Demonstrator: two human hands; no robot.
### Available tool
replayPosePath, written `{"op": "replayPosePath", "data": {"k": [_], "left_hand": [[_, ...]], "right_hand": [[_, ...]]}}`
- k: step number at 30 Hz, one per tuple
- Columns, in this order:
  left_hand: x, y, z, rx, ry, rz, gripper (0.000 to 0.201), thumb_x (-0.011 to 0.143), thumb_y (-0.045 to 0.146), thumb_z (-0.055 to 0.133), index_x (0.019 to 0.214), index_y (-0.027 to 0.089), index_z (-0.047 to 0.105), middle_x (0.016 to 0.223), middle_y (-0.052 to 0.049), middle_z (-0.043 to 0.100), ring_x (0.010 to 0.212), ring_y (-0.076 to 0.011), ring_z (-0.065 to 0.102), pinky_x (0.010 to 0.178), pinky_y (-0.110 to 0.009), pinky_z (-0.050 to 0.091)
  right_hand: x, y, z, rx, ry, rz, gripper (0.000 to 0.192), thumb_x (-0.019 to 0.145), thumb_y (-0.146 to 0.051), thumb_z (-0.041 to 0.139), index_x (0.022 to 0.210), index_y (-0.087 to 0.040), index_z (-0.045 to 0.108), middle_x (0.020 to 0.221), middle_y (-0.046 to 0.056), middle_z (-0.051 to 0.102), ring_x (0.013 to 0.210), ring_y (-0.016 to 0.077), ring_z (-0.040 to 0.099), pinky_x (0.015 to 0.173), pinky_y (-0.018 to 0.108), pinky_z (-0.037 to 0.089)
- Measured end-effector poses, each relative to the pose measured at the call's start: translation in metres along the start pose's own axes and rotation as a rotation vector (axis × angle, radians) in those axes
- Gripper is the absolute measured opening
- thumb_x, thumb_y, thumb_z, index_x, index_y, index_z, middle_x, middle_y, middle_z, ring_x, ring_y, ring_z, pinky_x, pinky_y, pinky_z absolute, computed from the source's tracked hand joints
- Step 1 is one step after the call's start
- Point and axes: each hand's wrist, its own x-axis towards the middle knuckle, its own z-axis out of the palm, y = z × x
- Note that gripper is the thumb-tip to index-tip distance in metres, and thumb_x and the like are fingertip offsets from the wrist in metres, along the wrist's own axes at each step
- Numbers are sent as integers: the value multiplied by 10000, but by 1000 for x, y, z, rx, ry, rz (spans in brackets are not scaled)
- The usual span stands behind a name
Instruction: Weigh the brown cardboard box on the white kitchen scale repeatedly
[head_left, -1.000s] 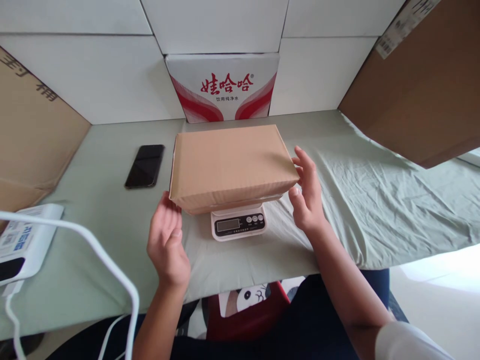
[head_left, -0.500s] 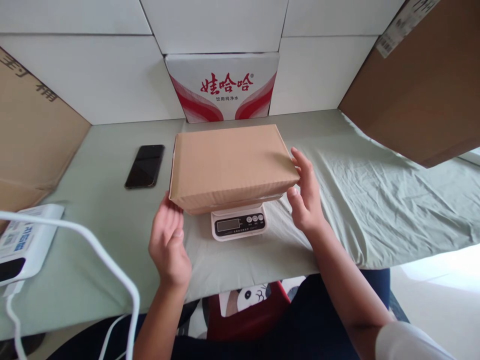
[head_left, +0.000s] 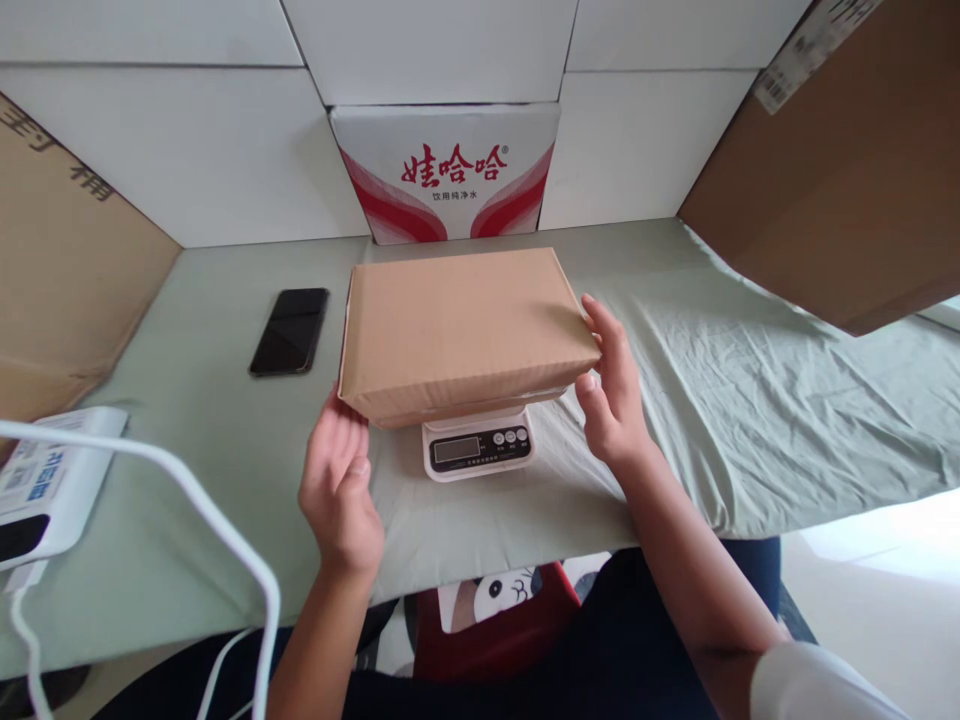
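Observation:
A closed brown cardboard box sits at or just over the top of a small white kitchen scale. Whether its weight rests on the scale is hidden from view. The scale's front panel, with a grey display and several round buttons, shows below the box; I can read no digits. At the box's left end is my left hand, its fingers reaching under the near corner and its thumb free. My right hand holds the right end, fingers along the side and thumb apart near the lower edge.
Left of the box lies a black phone. A white device with a white cable is at the left. Big cartons stand at left and right. A white-and-red carton stands behind on the green cloth.

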Motion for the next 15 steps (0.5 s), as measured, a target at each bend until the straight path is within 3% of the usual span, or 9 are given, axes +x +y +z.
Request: {"op": "replayPosePath", "data": {"k": [15], "left_hand": [[-1, 0, 0, 46, -19, 8, 591, 890, 307, 636, 1470, 207, 577, 1532, -130, 571, 1494, -341, 445, 1258, -518, 340]], "right_hand": [[0, -1, 0, -14, -4, 12, 696, 993, -681, 348, 1580, -308, 326, 1453, 126, 525, 1327, 357, 542, 1068, 613, 507]]}}
